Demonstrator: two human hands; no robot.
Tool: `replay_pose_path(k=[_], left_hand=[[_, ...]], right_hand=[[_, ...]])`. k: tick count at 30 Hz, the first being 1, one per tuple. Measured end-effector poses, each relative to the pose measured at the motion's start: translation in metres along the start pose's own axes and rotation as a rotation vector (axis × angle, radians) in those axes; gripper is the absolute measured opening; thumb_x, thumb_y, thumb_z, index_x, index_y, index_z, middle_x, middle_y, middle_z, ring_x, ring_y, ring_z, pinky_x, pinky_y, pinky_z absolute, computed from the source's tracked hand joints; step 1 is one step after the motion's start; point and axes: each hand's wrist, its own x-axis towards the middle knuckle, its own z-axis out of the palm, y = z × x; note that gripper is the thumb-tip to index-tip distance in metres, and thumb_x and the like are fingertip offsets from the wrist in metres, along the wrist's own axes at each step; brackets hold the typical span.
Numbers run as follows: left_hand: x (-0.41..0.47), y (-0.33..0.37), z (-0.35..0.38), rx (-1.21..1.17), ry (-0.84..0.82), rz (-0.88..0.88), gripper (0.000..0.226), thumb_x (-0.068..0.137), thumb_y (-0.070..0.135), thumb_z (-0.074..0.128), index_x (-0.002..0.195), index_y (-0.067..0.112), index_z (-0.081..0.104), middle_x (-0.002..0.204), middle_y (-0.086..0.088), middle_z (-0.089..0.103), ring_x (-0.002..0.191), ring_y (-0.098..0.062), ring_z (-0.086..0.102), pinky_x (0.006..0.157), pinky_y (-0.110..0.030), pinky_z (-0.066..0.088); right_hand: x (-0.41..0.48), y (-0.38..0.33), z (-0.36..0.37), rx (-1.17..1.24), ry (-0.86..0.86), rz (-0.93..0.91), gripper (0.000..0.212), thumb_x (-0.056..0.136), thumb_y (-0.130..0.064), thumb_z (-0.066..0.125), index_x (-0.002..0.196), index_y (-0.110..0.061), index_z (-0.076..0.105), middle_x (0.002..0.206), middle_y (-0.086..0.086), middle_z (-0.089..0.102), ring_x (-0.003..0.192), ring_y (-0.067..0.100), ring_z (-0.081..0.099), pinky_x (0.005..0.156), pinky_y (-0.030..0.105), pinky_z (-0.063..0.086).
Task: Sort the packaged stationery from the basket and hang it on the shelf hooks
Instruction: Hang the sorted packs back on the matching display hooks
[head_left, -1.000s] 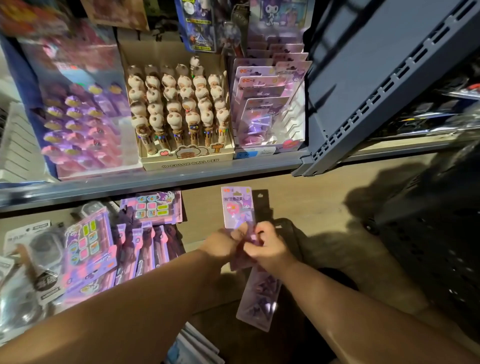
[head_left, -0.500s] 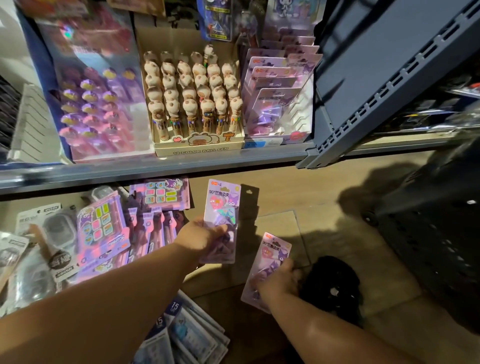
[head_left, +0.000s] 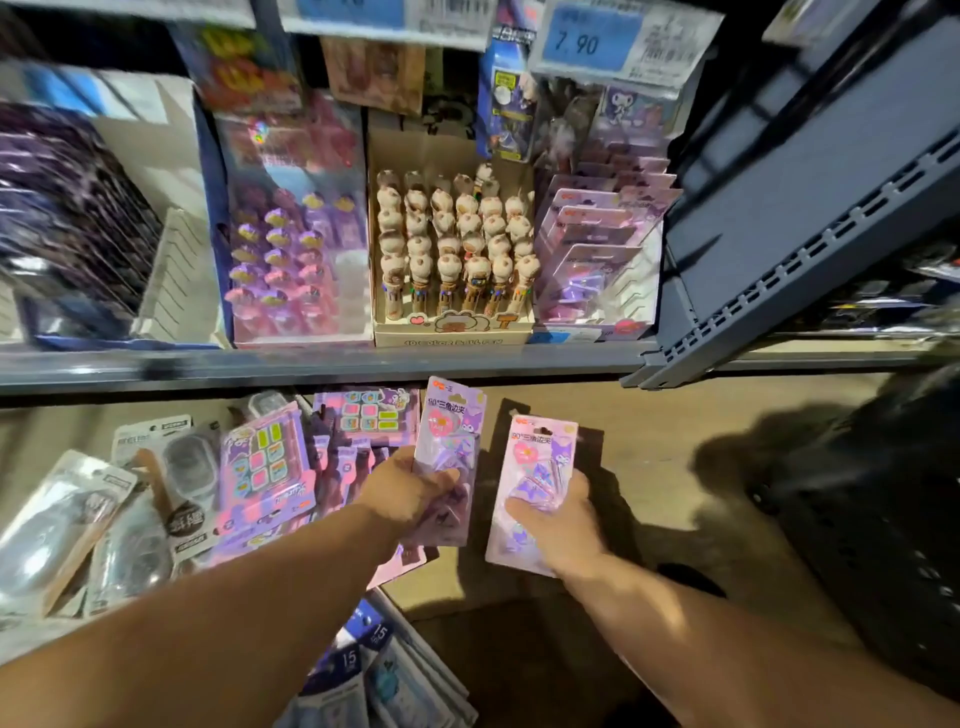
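Stationery shelving, dim aisle; dark basket (head_left: 878, 525) at right.
Left hand (head_left: 415, 493) and right hand (head_left: 558, 525) each clamp fingers on a purple clip pack (head_left: 451, 441), (head_left: 537, 470), held upright and apart below matching packs (head_left: 597, 249) far right, probably readied for hanging singly.

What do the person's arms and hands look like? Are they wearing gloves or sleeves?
No gloves and no sleeves show. The left hand and right hand are bare, and both forearms are bare right down to the bottom edge of the picture. I can see no watch, bracelet or ring on the parts in view. The picture is a bit blurry, so tiny details like nails cannot be made out.
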Motion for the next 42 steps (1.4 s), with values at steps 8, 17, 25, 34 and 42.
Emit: replay_pose_path(k=[8, 17, 25, 34, 42], left_hand=[[-0.036, 0.034, -0.018, -0.276, -0.102, 0.108, 0.01, 0.095, 0.018, 0.06, 0.097, 0.009, 0.061, 0.059, -0.001, 0.069, 0.045, -0.014, 0.062, 0.042, -0.027, 0.053], [-0.092, 0.074, -0.045, -0.43, -0.153, 0.287, 0.029, 0.093, 0.021, 0.062, 0.121, 0.01, 0.06, 0.104, -0.01, 0.074, 0.09, -0.025, 0.07, 0.079, -0.039, 0.055], [-0.14, 0.098, -0.074, -0.445, -0.204, 0.377, 0.037, 0.088, 0.0, 0.064, 0.125, 0.0, 0.058, 0.103, -0.017, 0.073, 0.085, -0.028, 0.073, 0.066, -0.034, 0.06], [-0.143, 0.092, -0.074, -0.453, -0.175, 0.46, 0.052, 0.08, 0.012, 0.076, 0.128, 0.011, 0.056, 0.113, -0.012, 0.072, 0.1, -0.032, 0.07, 0.087, -0.047, 0.056], [-0.141, 0.101, -0.051, -0.417, -0.217, 0.476, 0.049, 0.079, 0.02, 0.077, 0.123, 0.014, 0.059, 0.105, -0.01, 0.074, 0.092, -0.027, 0.07, 0.088, -0.046, 0.053]], right_hand=[[-0.018, -0.104, -0.021, -0.005, -0.32, -0.306, 0.048, 0.081, -0.016, 0.077, 0.119, -0.016, 0.047, 0.109, 0.0, 0.065, 0.095, 0.011, 0.065, 0.083, 0.031, 0.058], [-0.075, -0.181, -0.03, -0.085, -0.391, -0.45, 0.052, 0.089, -0.025, 0.068, 0.126, -0.02, 0.032, 0.111, -0.01, 0.057, 0.095, 0.001, 0.057, 0.07, 0.014, 0.046], [-0.125, -0.214, -0.015, -0.142, -0.407, -0.527, 0.084, 0.076, -0.059, 0.07, 0.137, -0.019, 0.027, 0.13, -0.002, 0.054, 0.117, 0.018, 0.055, 0.099, 0.039, 0.047], [-0.143, -0.244, -0.023, -0.046, -0.45, -0.353, 0.062, 0.094, -0.063, 0.037, 0.139, -0.02, 0.043, 0.133, -0.006, 0.052, 0.123, 0.015, 0.049, 0.1, 0.034, 0.04], [-0.137, -0.262, -0.067, -0.118, -0.374, -0.417, 0.005, 0.095, -0.026, 0.06, 0.098, -0.022, 0.061, 0.087, -0.006, 0.071, 0.078, 0.008, 0.065, 0.072, 0.026, 0.046]])
